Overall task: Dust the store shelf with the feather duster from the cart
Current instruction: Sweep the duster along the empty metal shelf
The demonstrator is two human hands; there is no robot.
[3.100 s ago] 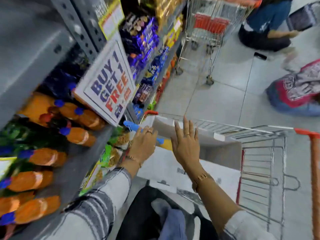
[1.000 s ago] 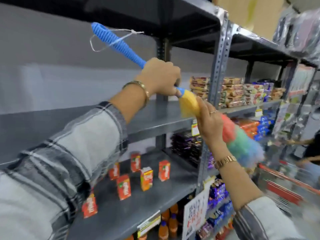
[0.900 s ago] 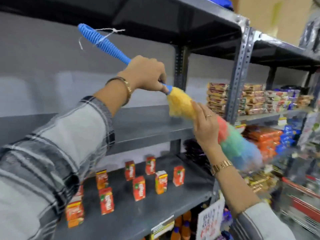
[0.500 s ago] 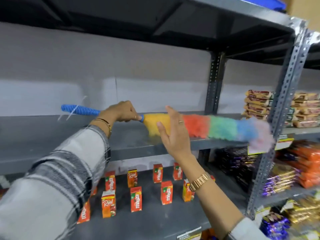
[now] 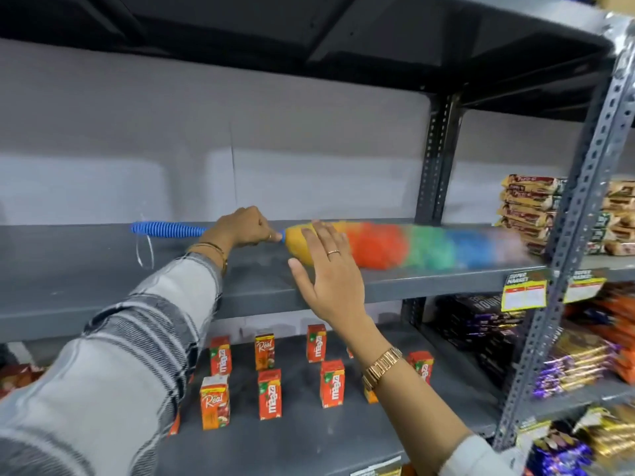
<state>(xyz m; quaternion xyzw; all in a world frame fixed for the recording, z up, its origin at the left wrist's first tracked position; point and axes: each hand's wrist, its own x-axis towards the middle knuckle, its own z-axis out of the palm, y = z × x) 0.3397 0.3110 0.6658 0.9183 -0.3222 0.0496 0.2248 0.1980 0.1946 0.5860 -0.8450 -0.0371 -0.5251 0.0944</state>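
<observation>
A rainbow feather duster (image 5: 405, 247) with a ribbed blue handle lies flat along the bare grey shelf (image 5: 103, 286), its fluffy head blurred and reaching right toward the upright post. My left hand (image 5: 245, 226) is shut on the handle where it meets the yellow fluff. Spread and holding nothing, my right hand (image 5: 326, 273) hovers in front of the yellow end of the head, close to the shelf's front edge. The cart is out of view.
Several small red juice cartons (image 5: 269, 393) stand on the shelf below. A perforated metal post (image 5: 570, 242) rises at the right, with stacked snack packets (image 5: 531, 207) beyond it and yellow price tags (image 5: 524, 290) on the shelf lip. Chocolate packs fill the lower right shelves.
The duster came from the cart, was raised, then laid flat on the grey shelf. Over the last half second it slid slightly right; my right hand stays spread before it.
</observation>
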